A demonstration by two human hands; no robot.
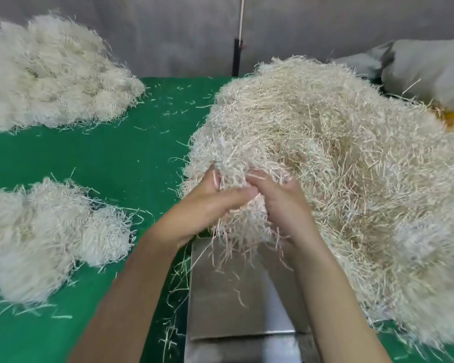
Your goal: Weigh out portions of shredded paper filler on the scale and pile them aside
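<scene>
head view: left hand [213,201] and right hand [283,205] both clutch a clump of shredded paper [236,231] at the near edge of the heap [351,153]; scale pan [220,297] lies directly beneath.

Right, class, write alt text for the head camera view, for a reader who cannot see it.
The left hand and right hand grip a clump of shredded paper at the edge of a big heap, above a steel scale platform. A far pile and a near pile lie left on the green table.

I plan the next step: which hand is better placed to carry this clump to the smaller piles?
Probably the left hand: the near pile lies on its side, left of the scale.
</scene>
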